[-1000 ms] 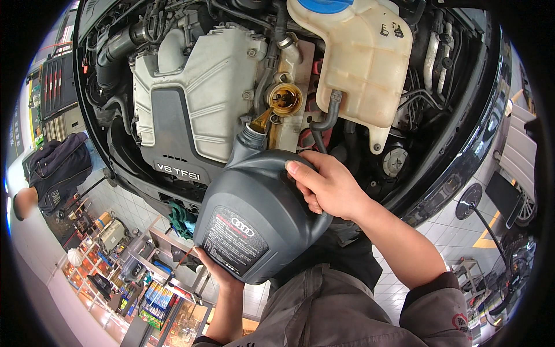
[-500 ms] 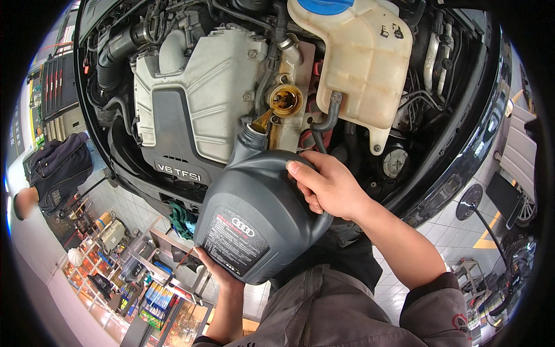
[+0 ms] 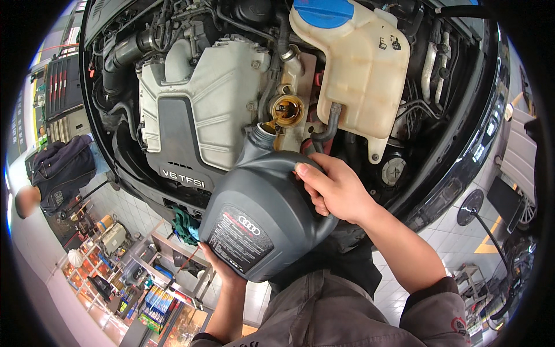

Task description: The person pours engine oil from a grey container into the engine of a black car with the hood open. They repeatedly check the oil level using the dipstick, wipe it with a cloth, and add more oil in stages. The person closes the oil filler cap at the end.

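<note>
A dark grey engine-oil jug [image 3: 260,202] is tilted over the engine, its neck [image 3: 260,139] pointing up the picture toward the round oil filler opening [image 3: 287,111]. Amber oil [image 3: 270,125] shows between the jug's mouth and the opening, and more coats the opening's inside. My right hand [image 3: 335,188] is closed around the jug's handle, thumb on top. Low on the jug's left side, my left hand [image 3: 222,266] holds the bottom end from beneath; part of its fingers is hidden behind the jug.
A silver-grey engine cover [image 3: 225,110] lies left of the opening. To the right stands a translucent fluid reservoir [image 3: 364,81] with a blue cap [image 3: 325,11]. A green cloth [image 3: 186,224] hangs by the front edge. Another person [image 3: 63,170] is at far left, near a crowded tool cart [image 3: 173,277].
The jug's mouth has come a little nearer the filler opening, and less of the oil stream shows. The whole view has shifted slightly. Both hands keep their hold.
</note>
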A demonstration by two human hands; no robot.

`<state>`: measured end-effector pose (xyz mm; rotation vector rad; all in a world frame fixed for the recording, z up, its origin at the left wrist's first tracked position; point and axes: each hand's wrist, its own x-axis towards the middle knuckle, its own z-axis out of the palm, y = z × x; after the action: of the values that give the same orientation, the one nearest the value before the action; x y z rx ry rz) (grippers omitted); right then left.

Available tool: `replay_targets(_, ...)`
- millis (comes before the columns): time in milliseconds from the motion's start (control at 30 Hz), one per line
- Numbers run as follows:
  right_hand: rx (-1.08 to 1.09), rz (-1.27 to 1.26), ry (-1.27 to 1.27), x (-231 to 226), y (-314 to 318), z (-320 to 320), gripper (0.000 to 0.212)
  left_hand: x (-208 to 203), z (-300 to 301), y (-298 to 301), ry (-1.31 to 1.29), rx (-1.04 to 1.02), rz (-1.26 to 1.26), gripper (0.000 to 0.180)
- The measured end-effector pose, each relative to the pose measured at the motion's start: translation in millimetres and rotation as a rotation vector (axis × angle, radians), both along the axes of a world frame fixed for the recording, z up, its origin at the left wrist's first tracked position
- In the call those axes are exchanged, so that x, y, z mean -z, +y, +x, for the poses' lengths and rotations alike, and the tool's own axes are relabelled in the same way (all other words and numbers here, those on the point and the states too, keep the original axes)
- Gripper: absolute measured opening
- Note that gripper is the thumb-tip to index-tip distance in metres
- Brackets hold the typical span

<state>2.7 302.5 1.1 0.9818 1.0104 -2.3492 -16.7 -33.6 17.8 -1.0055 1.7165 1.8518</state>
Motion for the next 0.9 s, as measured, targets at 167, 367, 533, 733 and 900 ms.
replay_targets(167, -0.001, 0.021, -0.041, -2, 6, -1, 0.042, 3, -8, 14, -0.038, -0.077, -0.014, 0.074)
replay_targets(367, 0.035, 0.031, -0.001, -5, 16, -2, 0.040, 3, -13, 31, 0.007, -0.018, 0.093, 0.074)
replay_targets(533, 0.018, 0.045, 0.008, -9, 18, -2, 0.040, 7, -13, 31, 0.005, 0.053, 0.140, 0.079)
replay_targets(733, 0.025, 0.046, 0.014, -7, 17, -3, 0.040, 17, -11, 21, 0.003, 0.039, 0.166, 0.079)
replay_targets(900, 0.025, 0.046, 0.017, -6, 15, -2, 0.040, 18, -8, 19, 0.010, 0.021, 0.141, 0.078)
